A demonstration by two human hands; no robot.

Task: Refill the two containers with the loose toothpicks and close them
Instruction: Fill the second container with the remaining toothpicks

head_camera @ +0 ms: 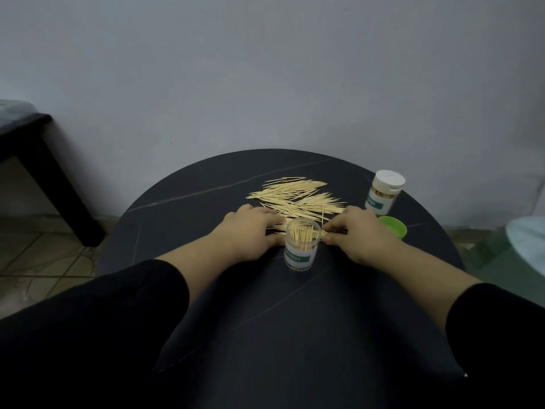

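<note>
An open clear container with a white label stands upright on the round black table, partly filled with toothpicks. Behind it lies a spread of loose toothpicks. My left hand rests palm down left of the container, its fingers on the near edge of the toothpick pile. My right hand lies to the container's right, thumb and fingers pinching a few toothpicks at the table surface. A second container with a white lid on stands at the far right. A green lid lies beside it.
A dark wooden table leg and top stand on the tiled floor to the left. A pale wall runs right behind the round table. A light-coloured object sits off the table's right edge.
</note>
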